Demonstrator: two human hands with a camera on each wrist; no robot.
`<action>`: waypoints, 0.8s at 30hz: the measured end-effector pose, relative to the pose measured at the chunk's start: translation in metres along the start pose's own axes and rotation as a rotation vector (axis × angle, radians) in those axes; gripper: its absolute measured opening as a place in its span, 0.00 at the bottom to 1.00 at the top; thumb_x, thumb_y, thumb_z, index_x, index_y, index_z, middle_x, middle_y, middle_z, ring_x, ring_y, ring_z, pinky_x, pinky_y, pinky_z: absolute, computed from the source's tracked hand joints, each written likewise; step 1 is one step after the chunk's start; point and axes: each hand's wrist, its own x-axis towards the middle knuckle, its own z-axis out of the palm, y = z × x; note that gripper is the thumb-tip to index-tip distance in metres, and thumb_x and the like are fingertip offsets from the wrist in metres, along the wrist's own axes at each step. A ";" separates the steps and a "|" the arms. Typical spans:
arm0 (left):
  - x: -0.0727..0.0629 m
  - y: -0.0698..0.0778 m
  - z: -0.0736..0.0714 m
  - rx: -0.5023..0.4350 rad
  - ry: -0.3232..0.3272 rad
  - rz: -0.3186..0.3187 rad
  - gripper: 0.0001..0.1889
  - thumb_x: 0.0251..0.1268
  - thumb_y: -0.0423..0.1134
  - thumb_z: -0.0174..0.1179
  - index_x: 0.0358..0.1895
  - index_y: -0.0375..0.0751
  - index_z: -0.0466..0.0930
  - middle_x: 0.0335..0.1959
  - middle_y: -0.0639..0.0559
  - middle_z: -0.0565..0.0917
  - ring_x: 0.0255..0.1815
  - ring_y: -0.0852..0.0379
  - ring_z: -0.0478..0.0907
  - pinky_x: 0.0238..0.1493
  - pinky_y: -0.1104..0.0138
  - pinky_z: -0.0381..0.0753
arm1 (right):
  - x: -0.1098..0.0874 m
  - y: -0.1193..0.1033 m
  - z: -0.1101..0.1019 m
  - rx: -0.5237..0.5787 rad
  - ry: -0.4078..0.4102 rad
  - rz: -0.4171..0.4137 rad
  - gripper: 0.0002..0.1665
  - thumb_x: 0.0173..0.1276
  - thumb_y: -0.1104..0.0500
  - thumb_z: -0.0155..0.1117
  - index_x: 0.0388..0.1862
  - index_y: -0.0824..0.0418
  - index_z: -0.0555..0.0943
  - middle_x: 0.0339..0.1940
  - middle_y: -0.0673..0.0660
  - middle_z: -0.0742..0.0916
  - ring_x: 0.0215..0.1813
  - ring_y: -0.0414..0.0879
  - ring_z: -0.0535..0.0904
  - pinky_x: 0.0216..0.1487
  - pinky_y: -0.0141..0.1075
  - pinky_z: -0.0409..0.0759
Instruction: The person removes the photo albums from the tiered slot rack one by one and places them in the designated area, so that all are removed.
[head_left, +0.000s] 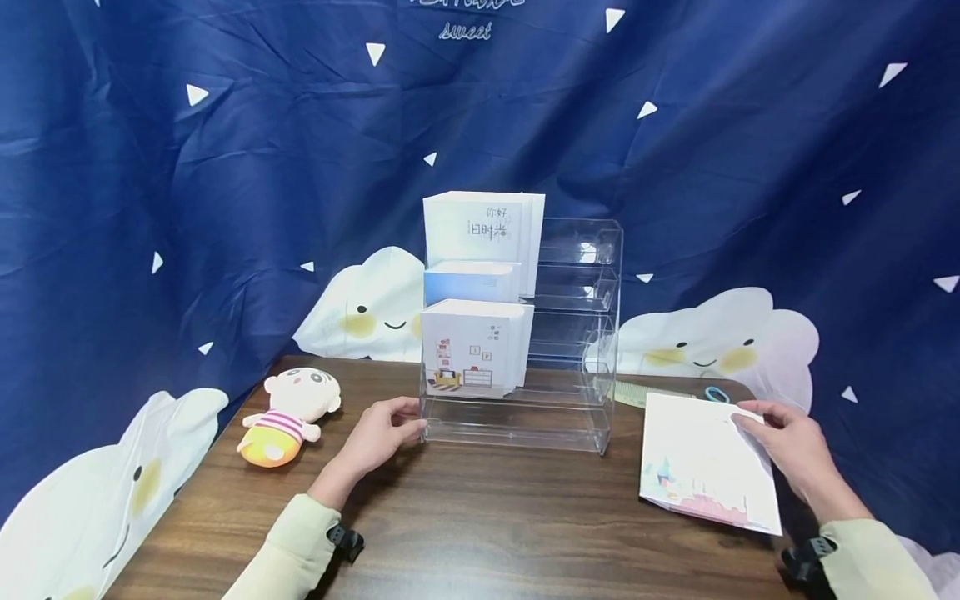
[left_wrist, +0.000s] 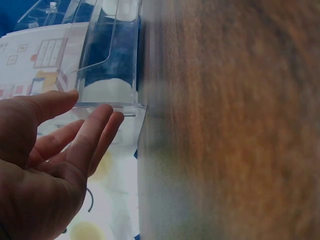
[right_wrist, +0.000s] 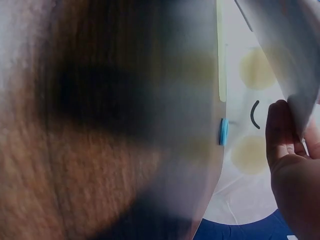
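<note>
A clear tiered display rack (head_left: 558, 417) stands on the table, with white and blue card-like stacks on its left side. At its lower left edge is my left hand (head_left: 381, 435); in the left wrist view its fairly straight fingers (left_wrist: 92, 135) and thumb touch the rack's edge. On the right, my right hand (head_left: 797, 446) pinches a white card (head_left: 705, 458) by its upper right edge, with a pink and blue castle drawing along its bottom. The right wrist view shows the card (right_wrist: 295, 50) between thumb and fingers, raised above the table.
A plush doll (head_left: 288, 421) with a striped shirt and yellow bottom lies on the left of the table (head_left: 480, 517). Behind the card lie a pale green ruler (head_left: 633, 393) and a blue-handled item (head_left: 717, 394). A blue cloud-print curtain (head_left: 300, 150) hangs behind.
</note>
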 end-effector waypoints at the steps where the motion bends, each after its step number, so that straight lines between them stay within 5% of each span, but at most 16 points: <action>1: 0.000 -0.001 0.000 0.003 0.000 -0.002 0.20 0.76 0.38 0.74 0.65 0.34 0.88 0.56 0.42 0.94 0.51 0.52 0.93 0.57 0.59 0.92 | 0.001 0.000 0.001 -0.001 -0.006 -0.004 0.38 0.85 0.42 0.66 0.73 0.74 0.79 0.75 0.77 0.78 0.61 0.59 0.71 0.46 0.28 0.65; 12: 0.000 -0.001 -0.001 0.008 -0.001 0.025 0.19 0.76 0.38 0.74 0.63 0.32 0.88 0.55 0.41 0.95 0.50 0.52 0.93 0.53 0.63 0.91 | 0.013 0.000 0.007 -0.018 -0.073 -0.004 0.37 0.87 0.44 0.63 0.73 0.75 0.78 0.75 0.80 0.77 0.64 0.65 0.73 0.44 0.27 0.66; 19: -0.001 -0.001 0.000 0.021 0.005 0.013 0.19 0.75 0.37 0.74 0.63 0.33 0.88 0.54 0.42 0.95 0.49 0.52 0.93 0.54 0.62 0.91 | 0.016 0.005 0.010 -0.031 -0.088 -0.015 0.37 0.86 0.42 0.64 0.71 0.75 0.80 0.70 0.79 0.81 0.59 0.60 0.74 0.42 0.29 0.68; 24: 0.000 -0.001 0.000 0.021 0.009 0.025 0.19 0.75 0.37 0.74 0.63 0.32 0.88 0.54 0.41 0.95 0.50 0.51 0.93 0.56 0.59 0.92 | 0.019 0.009 0.011 -0.042 -0.118 0.015 0.38 0.87 0.41 0.61 0.73 0.75 0.78 0.73 0.81 0.79 0.62 0.64 0.75 0.48 0.34 0.69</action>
